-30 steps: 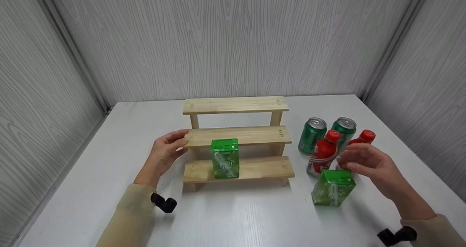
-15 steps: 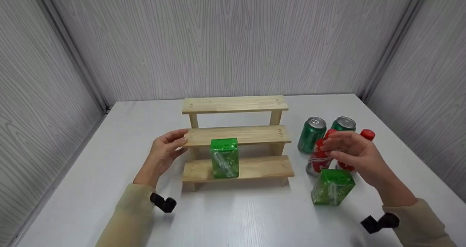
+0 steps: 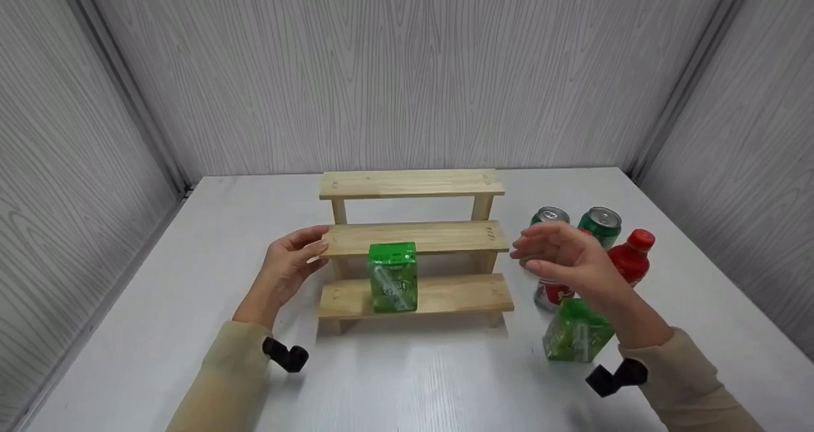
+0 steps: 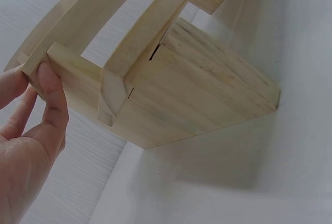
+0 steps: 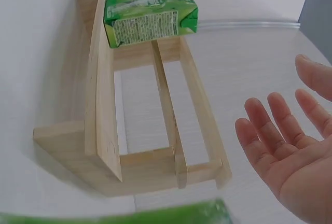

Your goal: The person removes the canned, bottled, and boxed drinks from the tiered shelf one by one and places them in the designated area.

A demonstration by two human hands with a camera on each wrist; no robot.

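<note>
My left hand [image 3: 286, 263] pinches the left end of the middle board of a three-step wooden rack [image 3: 413, 236], thumb on top. In the left wrist view, the fingers [image 4: 54, 107] curl round that board's corner. A green juice box [image 3: 393, 279] stands upright on the rack's lowest step. My right hand [image 3: 572, 263] hovers right of the rack, holding nothing, its fingers relaxed and apart. It partly hides a red-labelled bottle [image 3: 553, 294] and a green can [image 3: 550, 216]. A second juice box [image 3: 575, 340] stands on the table under the right wrist.
Another green can [image 3: 603, 225] and a second red-capped bottle [image 3: 629, 260] stand on the white table [image 3: 407, 381], to the right of the rack. Pale wood-grain panels [image 3: 407, 69] wall in the back and both sides.
My right hand has moved left, from beside the table's juice box and the bottles to near the rack's right side. The left hand keeps its hold on the rack.
</note>
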